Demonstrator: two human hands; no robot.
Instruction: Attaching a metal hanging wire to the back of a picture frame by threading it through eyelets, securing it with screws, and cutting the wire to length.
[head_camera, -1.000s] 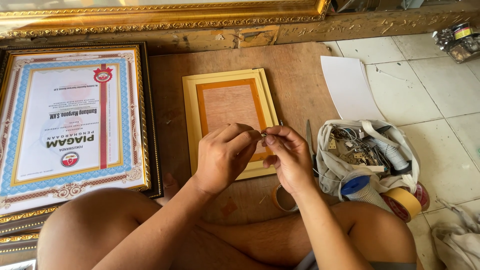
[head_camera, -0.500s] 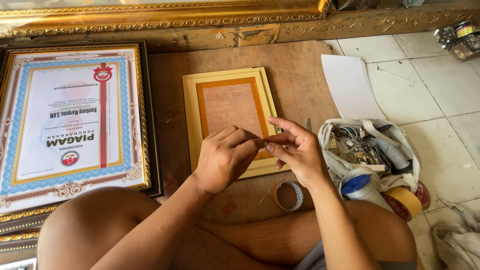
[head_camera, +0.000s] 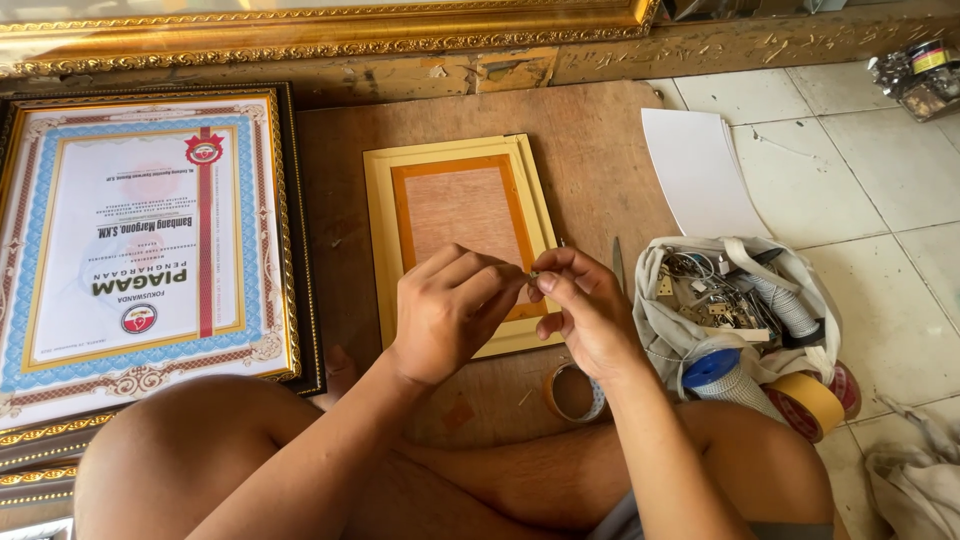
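While pinched between fingertips of both hands, a tiny metal piece, too small to identify, hovering just above the lower right corner of the small yellow frame. Left hand curled narrow around it from the left; right hand closed on it from the right, equally near. Frame lying face down on the wooden board, long axis pointing away from the body. Tape roll just below, cloth bag of hardware to the right, framed certificate well left.

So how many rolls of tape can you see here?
3. A clear roll lies on the board below the hands; a yellowish roll and a red-edged roll sit beside the cloth bag. More may be hidden inside it.
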